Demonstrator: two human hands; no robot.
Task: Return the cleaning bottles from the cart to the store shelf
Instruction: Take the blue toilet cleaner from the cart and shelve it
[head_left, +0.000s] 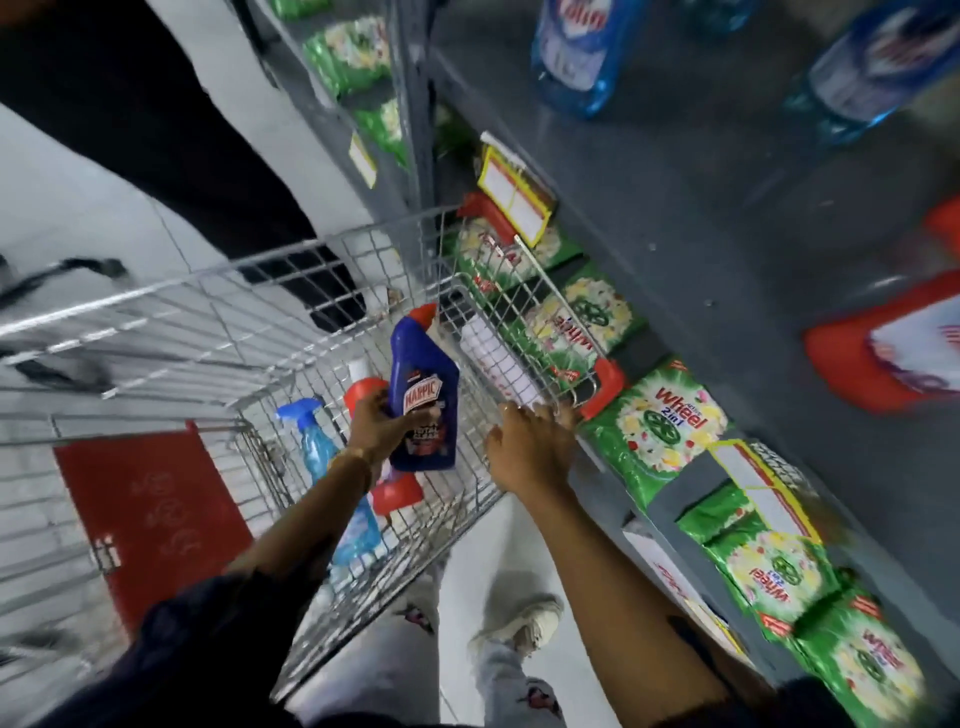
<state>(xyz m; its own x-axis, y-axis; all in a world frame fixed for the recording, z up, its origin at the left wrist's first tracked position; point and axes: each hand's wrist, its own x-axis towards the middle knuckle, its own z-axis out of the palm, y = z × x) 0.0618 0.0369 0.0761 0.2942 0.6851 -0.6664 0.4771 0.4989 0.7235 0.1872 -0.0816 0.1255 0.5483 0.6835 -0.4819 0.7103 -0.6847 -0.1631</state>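
One wire-mesh shopping cart (218, 322) is seen. One dark blue toilet-cleaner bottle with a red cap (423, 400) is held above it at 12 o'clock of the basket. Inside, one pale blue trigger spray bottle (317, 447) is counted at 8 o'clock, and two red-capped items (363, 392) (397, 493) are partly hidden, their kind unclear. On the grey metal shelf (675, 171), two clear blue liquid bottles (576, 52) (878, 67) are counted at 1 o'clock. At least six green detergent packets (660, 421) are counted at 3 to 5 o'clock. Two hands (382, 423) (530, 441) are seen.
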